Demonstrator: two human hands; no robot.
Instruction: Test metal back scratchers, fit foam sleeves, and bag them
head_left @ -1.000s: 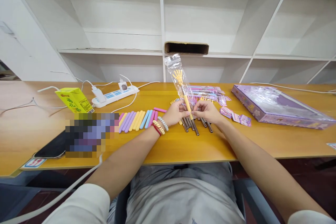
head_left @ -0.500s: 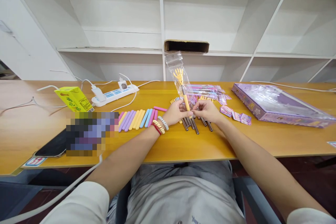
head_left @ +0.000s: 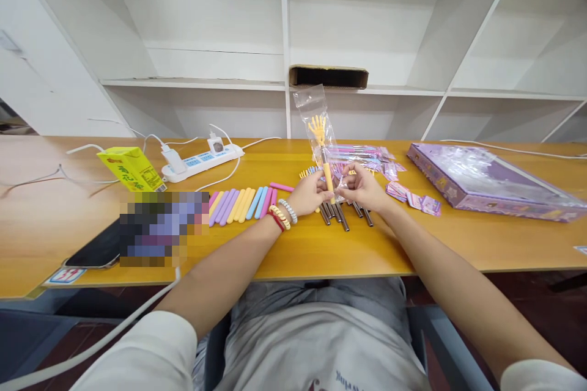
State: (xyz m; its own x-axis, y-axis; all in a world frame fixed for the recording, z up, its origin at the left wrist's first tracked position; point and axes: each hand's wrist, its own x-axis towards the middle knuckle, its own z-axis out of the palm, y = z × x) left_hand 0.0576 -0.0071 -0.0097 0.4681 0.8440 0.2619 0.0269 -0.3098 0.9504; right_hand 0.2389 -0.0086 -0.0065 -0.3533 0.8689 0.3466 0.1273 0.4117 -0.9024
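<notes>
A yellow hand-shaped back scratcher [head_left: 327, 176] stands nearly upright inside a clear plastic bag [head_left: 310, 98], its spread fingers uppermost. My left hand [head_left: 308, 197] is closed round its yellow handle. At the handle's lower right, my right hand [head_left: 364, 188] has its fingers curled at the edge of the clear film, seemingly pinching it. Under and behind both hands lie several more back scratchers with metal rods [head_left: 340, 217]; their coloured heads are partly hidden. Left of my left hand is a row of pink, purple, yellow and blue handles [head_left: 238, 204].
Bagged scratchers [head_left: 362, 153] lie behind my hands. Small printed cards [head_left: 413, 198] and a purple display box [head_left: 481, 186] are to the right. On the left are a power strip [head_left: 202, 163] with cables, a yellow carton [head_left: 131, 168] and a phone [head_left: 94, 247]. White shelves rise behind the table.
The bagged scratcher has tilted a little more upright and shifted slightly right. My right hand's fingers have spread a little and moved slightly away from the handle.
</notes>
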